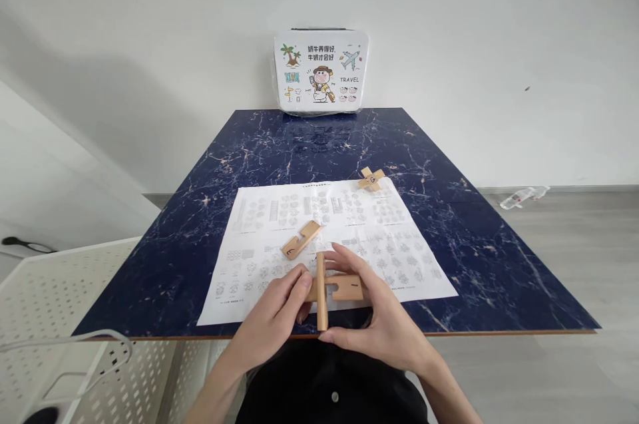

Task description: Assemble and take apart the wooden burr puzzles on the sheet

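Both bare hands are held in front of the person's torso, over the near edge of the blue, white-veined, marble-patterned table (424, 144). The left hand (277, 307) comes in from the lower left, knuckles up; its thumb and fingers are closed on wood at the left of the held pair. The right hand (384, 317) comes in from the lower right in a wide C, thumb below and index finger above, its fingers spanning the ends of a slim, light-brown wooden bar (322, 301).

The bar's long axis runs away from the torso, nearly straight up the view. A flat, notched, light-brown wooden block (352, 284) crosses it, long axis left to right; its right end, bearing a black stroke, points to the right hand's palm.

Beyond the hands, a loose, light-brown wooden block with a central notch (303, 243) lies on a white printed paper sheet (227, 291), long axis slanting from near left to far right, black-marked end near left. A light-brown wooden cross marked G (372, 179) sits at the sheet's far right corner.
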`<state>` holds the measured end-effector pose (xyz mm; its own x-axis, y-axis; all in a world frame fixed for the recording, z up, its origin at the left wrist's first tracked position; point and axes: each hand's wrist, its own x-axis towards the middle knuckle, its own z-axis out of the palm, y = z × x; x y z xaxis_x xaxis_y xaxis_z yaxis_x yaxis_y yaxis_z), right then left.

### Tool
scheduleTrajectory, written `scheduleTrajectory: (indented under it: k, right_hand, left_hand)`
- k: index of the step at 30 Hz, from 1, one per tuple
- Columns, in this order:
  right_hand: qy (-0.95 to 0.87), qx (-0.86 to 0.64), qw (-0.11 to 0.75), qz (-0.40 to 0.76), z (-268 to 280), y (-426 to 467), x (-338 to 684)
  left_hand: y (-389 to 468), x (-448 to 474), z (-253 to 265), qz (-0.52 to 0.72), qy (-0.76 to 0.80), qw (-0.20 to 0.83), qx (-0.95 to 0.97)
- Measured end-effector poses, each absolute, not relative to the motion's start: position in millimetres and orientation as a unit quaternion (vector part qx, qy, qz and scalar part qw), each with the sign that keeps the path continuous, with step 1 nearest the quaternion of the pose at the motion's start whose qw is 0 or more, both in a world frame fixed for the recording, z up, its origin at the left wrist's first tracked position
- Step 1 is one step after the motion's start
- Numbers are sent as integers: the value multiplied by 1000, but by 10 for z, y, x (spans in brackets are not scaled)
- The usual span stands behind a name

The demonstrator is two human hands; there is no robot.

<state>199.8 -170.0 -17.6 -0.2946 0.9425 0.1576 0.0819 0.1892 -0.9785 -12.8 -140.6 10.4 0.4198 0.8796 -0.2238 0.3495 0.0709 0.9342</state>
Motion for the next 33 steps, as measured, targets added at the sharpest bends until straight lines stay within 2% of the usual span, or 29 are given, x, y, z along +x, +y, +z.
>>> scheduleTrajectory:
  k: [14, 18, 20, 25, 29, 33]
  right_hand:
    - [-628, -405, 485, 455, -203, -1733, 2045]
    - [-620, -401, 514, 436, -228, -1736, 2136]
    - [-611, -412, 527, 424, -247, -1740, 2195]
    - [-604, -462, 505, 409, -263, -1762, 2246]
    - [-623, -484, 468, 398, -238, -1766, 2203]
    - [-631, -479, 469, 390, -224, -1757, 2197]
  left_hand:
    - [-1398, -200, 85, 281, 469, 566, 617]
    - [-1358, -382, 183, 288, 488, 529, 632]
    - [-1310, -524, 219, 300, 524, 466, 647]
    - [-1076, -816, 141, 272, 675, 198, 657]
    - [-889, -871, -37, 238, 650, 45, 720]
    - [-871, -738, -83, 230, 625, -81, 741]
